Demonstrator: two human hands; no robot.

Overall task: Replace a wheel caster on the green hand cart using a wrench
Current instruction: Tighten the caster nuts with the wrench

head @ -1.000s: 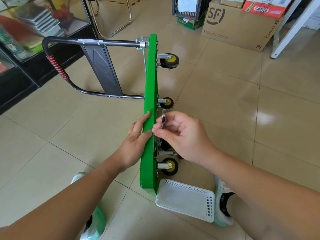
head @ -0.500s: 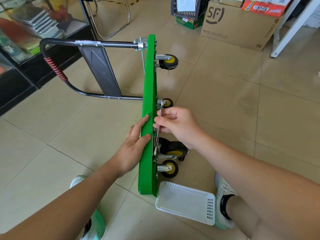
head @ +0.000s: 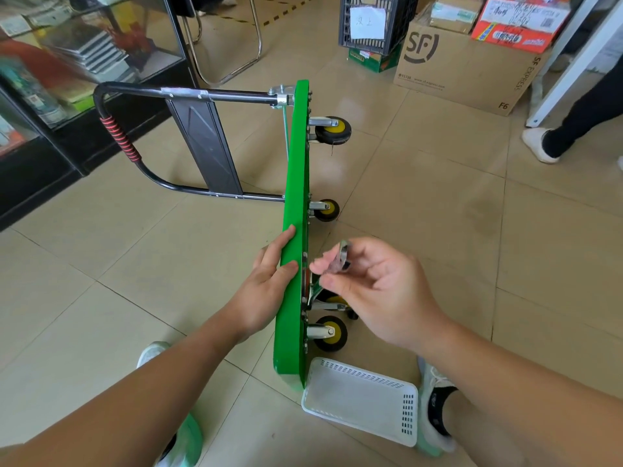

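Observation:
The green hand cart (head: 295, 203) stands on its long edge on the tiled floor, casters facing right. My left hand (head: 269, 284) holds the deck's upper edge, fingers over the green face. My right hand (head: 367, 288) pinches a thin metal wrench (head: 341, 257), blurred, just right of the deck's underside. Below it a loose caster (head: 332, 303) leans against the deck. A mounted caster (head: 328, 333) sits under that one, and two more casters (head: 332, 129) (head: 325, 210) are further up.
A white perforated basket (head: 360, 402) lies on the floor at the cart's near end, between my two shoes. The cart's black handle (head: 118, 143) reaches left towards a glass cabinet (head: 50, 79). Cardboard boxes (head: 462, 65) and another person's leg (head: 569, 126) are at the far right.
My right hand has pulled the wrench away from the deck's underside, down and to the right, and turned it. The view has shifted. My left hand keeps its hold on the deck.

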